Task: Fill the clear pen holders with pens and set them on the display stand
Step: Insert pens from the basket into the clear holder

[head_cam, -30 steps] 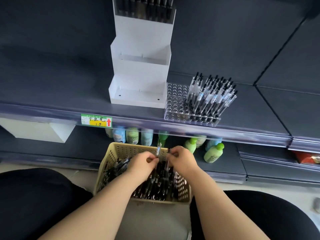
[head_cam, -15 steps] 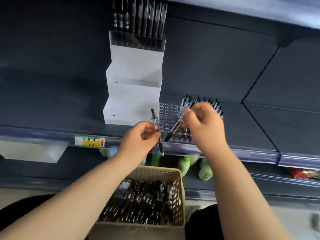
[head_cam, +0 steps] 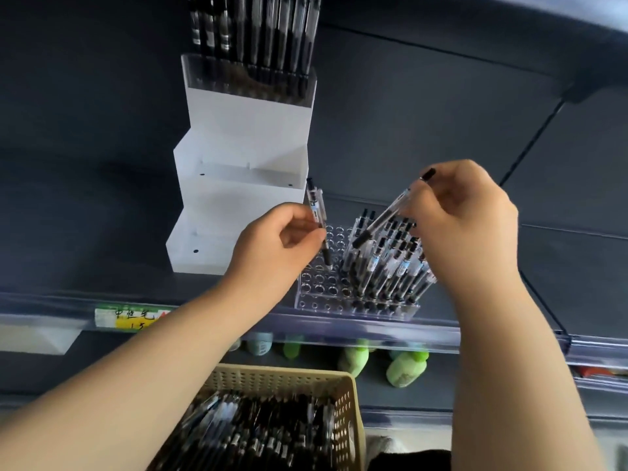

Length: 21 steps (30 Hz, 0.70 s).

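A clear pen holder [head_cam: 317,294] with rows of round holes sits on the dark shelf; its right half is packed with black-capped pens [head_cam: 390,263]. My left hand [head_cam: 272,246] pinches one pen [head_cam: 317,215] upright, its tip just above the holder's empty left holes. A second pen [head_cam: 387,215] is gripped at a slant by my right hand [head_cam: 465,226], above the filled rows. To the left stands the white stepped display stand [head_cam: 244,202], with a filled clear holder [head_cam: 251,76] on its top tier.
A beige perforated basket [head_cam: 350,402] full of loose pens sits below, between my arms. Green bottles [head_cam: 406,368] stand on the lower shelf. A yellow-green price tag [head_cam: 132,317] is on the shelf's clear front rail. The stand's two lower tiers hold nothing.
Both hands rose from the basket to the shelf, each carrying a pen. The left pen now stands upright over the holder's empty holes, and the right hand lifted its pen higher.
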Available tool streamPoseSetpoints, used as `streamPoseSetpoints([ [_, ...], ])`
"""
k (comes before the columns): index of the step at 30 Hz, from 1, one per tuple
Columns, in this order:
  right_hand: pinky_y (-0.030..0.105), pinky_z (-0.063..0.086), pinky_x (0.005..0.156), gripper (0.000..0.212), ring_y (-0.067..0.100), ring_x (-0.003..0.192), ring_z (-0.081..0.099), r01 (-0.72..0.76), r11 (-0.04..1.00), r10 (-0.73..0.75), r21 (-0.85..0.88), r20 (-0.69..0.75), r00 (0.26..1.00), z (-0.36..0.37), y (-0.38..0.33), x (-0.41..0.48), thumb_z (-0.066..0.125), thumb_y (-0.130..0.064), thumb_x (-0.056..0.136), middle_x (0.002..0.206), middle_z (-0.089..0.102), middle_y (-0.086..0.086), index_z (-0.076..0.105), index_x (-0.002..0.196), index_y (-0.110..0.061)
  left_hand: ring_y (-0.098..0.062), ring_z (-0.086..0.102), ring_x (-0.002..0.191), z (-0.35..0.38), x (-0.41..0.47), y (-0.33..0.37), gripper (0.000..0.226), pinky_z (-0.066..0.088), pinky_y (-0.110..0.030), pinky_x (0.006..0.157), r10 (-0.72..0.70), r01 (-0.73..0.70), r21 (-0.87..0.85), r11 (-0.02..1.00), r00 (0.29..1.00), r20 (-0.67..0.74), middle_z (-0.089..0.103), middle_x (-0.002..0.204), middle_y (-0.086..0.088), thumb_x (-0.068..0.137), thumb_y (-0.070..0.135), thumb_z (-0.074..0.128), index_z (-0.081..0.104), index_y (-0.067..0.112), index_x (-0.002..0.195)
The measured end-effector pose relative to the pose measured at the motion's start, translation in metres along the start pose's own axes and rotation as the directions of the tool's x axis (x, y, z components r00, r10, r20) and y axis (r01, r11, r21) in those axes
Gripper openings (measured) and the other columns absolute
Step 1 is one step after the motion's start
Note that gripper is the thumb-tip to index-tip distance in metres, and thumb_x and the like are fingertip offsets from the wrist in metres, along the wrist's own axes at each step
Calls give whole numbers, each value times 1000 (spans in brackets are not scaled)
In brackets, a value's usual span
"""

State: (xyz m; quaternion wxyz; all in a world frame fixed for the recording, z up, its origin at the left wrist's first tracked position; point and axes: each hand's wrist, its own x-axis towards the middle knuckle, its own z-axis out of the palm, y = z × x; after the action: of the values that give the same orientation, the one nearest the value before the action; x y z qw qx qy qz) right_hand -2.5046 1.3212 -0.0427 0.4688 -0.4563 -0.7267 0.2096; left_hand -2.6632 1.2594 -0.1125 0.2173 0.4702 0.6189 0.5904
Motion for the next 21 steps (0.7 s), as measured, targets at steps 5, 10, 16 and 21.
streamPoseSetpoints([
  [5,28,52,70,14,10,71,66,5,1000,-5,-5,-34,999,-4,7,3,55,-26,87,77,67,-11,52,78,-36,6,63,77,6,8,6,17,45,-4,68,16,-16,-55,998,1000,-10,69,85,14,84,14,68,62,29,87],
  [10,20,51,68,20,10,73,66,59,996,-59,61,-12,998,-2,8,5,58,-20,87,74,65,-13,51,80,-38,4,65,79,11,14,2,15,46,-6,70,-13,13,-61,998,1000,-5,70,84,14,83,14,68,63,28,86],
  [16,5,43,64,17,-5,68,57,102,995,-103,15,110,989,9,12,5,59,-18,86,70,60,-18,54,81,-33,-1,65,82,17,15,-2,17,50,-15,78,-21,21,-36,999,1000,1,70,84,14,82,14,69,63,30,85],
  [21,19,48,71,9,1,74,57,109,988,-85,-107,203,976,19,18,5,59,-21,86,77,60,-17,58,91,-29,3,63,76,19,13,-2,19,49,-9,74,-9,8,10,1000,1000,30,68,79,17,82,14,70,63,31,83],
])
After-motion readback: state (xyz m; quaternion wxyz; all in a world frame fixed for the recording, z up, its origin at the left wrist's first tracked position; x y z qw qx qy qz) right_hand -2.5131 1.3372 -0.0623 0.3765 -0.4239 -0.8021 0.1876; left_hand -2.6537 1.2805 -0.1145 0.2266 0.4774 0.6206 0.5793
